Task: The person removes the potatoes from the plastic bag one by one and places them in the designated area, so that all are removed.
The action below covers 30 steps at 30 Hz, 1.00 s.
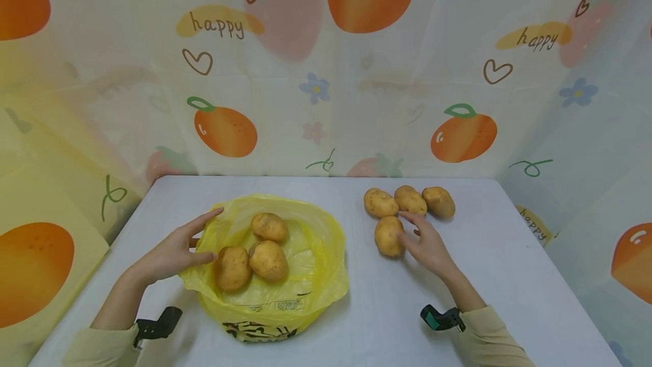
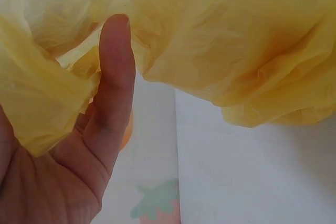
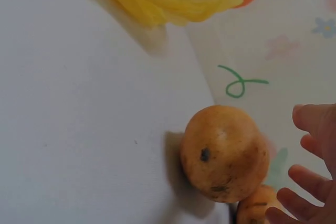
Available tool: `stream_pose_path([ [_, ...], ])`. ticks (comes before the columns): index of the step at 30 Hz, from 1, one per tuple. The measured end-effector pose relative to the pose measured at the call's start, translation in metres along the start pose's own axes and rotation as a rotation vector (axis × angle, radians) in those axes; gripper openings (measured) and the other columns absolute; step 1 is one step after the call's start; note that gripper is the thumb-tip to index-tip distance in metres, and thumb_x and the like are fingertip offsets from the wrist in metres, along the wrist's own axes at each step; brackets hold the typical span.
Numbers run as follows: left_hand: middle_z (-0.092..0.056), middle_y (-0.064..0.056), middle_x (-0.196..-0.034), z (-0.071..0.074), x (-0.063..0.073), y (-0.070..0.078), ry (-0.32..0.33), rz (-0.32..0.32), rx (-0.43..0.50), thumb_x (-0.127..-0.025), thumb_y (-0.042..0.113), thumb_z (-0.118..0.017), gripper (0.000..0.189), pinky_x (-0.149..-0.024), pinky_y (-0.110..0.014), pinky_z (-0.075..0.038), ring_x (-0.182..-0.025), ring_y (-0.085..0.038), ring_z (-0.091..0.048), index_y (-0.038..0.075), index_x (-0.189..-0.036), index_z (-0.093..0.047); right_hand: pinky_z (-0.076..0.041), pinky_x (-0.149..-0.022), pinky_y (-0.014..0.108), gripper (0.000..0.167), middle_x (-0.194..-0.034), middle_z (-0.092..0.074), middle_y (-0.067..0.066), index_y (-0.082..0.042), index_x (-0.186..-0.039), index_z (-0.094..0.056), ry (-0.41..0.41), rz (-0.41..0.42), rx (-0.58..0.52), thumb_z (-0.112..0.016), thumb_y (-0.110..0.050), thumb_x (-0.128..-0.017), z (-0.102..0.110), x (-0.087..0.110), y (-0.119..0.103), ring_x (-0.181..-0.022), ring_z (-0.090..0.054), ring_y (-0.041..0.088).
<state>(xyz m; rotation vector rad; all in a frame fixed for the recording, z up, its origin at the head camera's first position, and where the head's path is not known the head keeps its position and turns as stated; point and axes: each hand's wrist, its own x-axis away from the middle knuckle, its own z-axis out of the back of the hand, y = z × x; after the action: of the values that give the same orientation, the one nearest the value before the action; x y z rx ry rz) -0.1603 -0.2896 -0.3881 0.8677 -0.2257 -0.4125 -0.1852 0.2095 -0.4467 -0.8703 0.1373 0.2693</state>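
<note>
My left hand (image 1: 173, 251) is at the left rim of a yellow plastic bag (image 1: 323, 259), thumb and index finger spread apart. In the left wrist view, a fold of the bag (image 2: 47, 87) lies across that hand (image 2: 79, 156), beside an upright finger. Three potatoes, among them a rounded potato (image 1: 269, 261), lie inside the wide bag mouth. My right hand (image 1: 428, 248) reaches beside the nearest loose potato (image 1: 389, 237) on the table. In the right wrist view, its spread fingers (image 3: 312, 182) are at the right edge, with a gap to the front potato (image 3: 223, 153).
Three more potatoes stand in a row behind the nearest one: a left potato (image 1: 380, 203), a middle potato (image 1: 410, 201) and a right potato (image 1: 438, 203). The white-covered table (image 1: 509, 265) ends at a fruit-printed cloth backdrop (image 1: 367, 112).
</note>
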Motion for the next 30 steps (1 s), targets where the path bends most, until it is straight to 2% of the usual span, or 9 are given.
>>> stream_pose_path([
  [4,-0.014,-0.011,-0.153,0.0,0.0,0.001,-0.002,-0.002,0.007,-0.082,0.012,-0.068,0.082,-0.084,-0.044,-0.049,-0.122,-0.049,-0.038,0.02,-0.148,-0.019,-0.04,-0.093,0.054,0.047,-0.131,-0.047,0.019,0.001,-0.129,-0.048,0.035,0.025,-0.005,-0.063,-0.009,-0.086,0.002,-0.002,-0.005,-0.12,-0.043,0.035],
  [11,-0.013,-0.012,-0.153,-0.002,0.0,0.001,-0.004,0.011,0.015,-0.082,0.013,-0.069,0.082,-0.081,-0.041,-0.051,-0.12,-0.052,-0.039,0.021,-0.148,-0.02,-0.042,-0.093,0.052,0.045,-0.127,-0.052,0.019,0.003,-0.127,-0.05,0.065,0.08,-0.028,-0.065,-0.008,-0.085,0.001,-0.004,-0.027,-0.118,-0.047,0.036],
  [20,-0.015,-0.011,-0.153,-0.002,-0.001,0.001,0.005,-0.011,0.0,-0.082,0.014,-0.069,0.083,-0.087,-0.051,-0.045,-0.124,-0.049,-0.035,0.02,-0.148,-0.02,-0.041,-0.094,0.051,0.045,-0.128,-0.05,0.016,-0.002,-0.128,-0.05,-0.003,0.12,-0.121,-0.065,-0.01,-0.086,-0.007,-0.005,-0.054,-0.119,-0.047,0.034],
  [26,-0.015,-0.011,-0.153,-0.002,-0.001,0.001,0.005,-0.003,0.003,-0.082,0.013,-0.069,0.083,-0.086,-0.049,-0.047,-0.122,-0.051,-0.037,0.022,-0.148,-0.02,-0.042,-0.094,0.049,0.047,-0.129,-0.051,0.013,-0.006,-0.128,-0.051,-0.045,0.131,-0.119,-0.066,-0.01,-0.084,-0.016,-0.008,-0.071,-0.118,-0.048,0.033],
  [30,-0.014,-0.013,-0.153,-0.001,-0.001,0.001,0.001,0.013,0.015,-0.082,0.014,-0.069,0.083,-0.084,-0.047,-0.049,-0.121,-0.053,-0.037,0.023,-0.148,-0.02,-0.044,-0.092,0.046,0.05,-0.131,-0.05,0.009,-0.011,-0.13,-0.05,-0.075,0.193,-0.101,-0.067,-0.01,-0.083,-0.022,-0.009,-0.083,-0.118,-0.05,0.029],
])
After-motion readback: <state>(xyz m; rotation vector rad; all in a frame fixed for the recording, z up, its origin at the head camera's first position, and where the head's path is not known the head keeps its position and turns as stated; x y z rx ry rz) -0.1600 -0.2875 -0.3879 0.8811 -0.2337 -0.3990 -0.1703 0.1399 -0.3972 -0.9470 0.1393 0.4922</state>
